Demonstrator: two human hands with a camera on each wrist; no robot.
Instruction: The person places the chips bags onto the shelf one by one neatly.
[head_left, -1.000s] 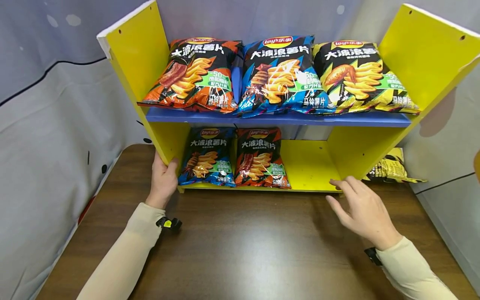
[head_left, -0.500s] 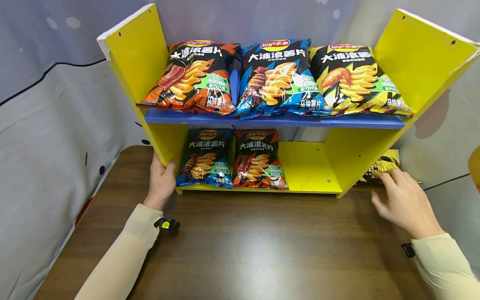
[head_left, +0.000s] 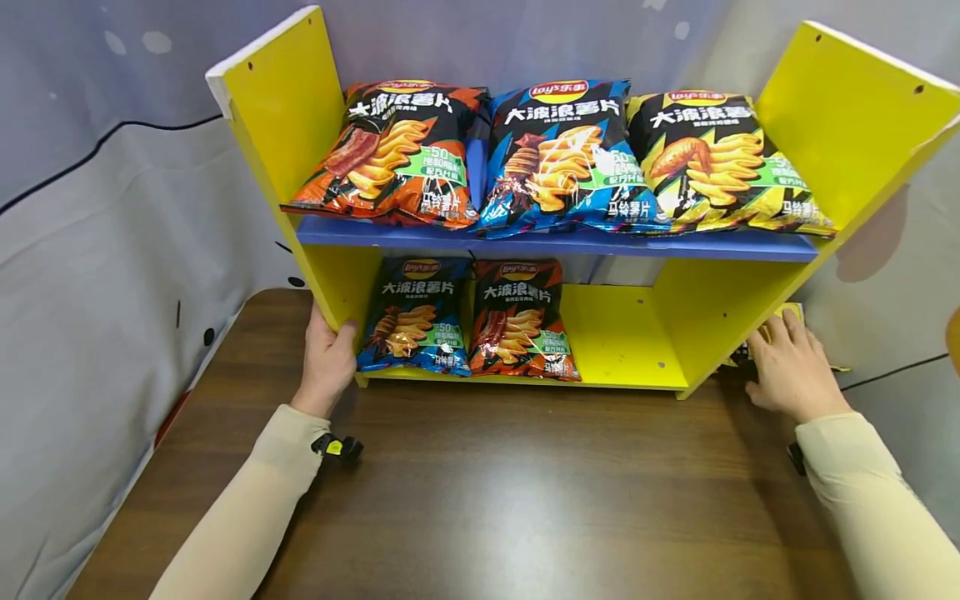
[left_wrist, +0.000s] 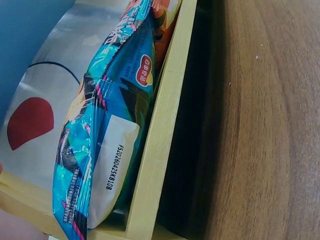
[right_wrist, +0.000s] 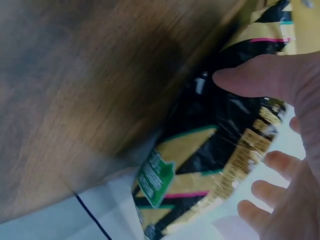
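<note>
My left hand (head_left: 326, 362) grips the lower left side panel of the yellow shelf (head_left: 630, 333), its thumb on the inner side. Only a bit of it shows at the left wrist view's corner. Beyond the shelf's right side, my right hand (head_left: 795, 367) reaches over a yellow-and-black bag of chips (right_wrist: 200, 145) on the table. In the right wrist view, the thumb lies across the bag's face while the other fingers extend, spread, past its far edge. The shelf and hand partly hide that bag in the head view.
Orange (head_left: 397, 158), blue (head_left: 566, 158) and yellow (head_left: 723, 162) chip bags lie on the blue upper board (head_left: 555, 240). Below stand a blue bag (head_left: 416, 317) and an orange bag (head_left: 521, 321), with bare board to their right. Grey cloth (head_left: 150, 217) hangs around the brown table (head_left: 510, 492).
My right hand has moved right and away from me, from in front of the lower shelf to over the yellow bag outside. The left hand keeps its hold on the panel.
</note>
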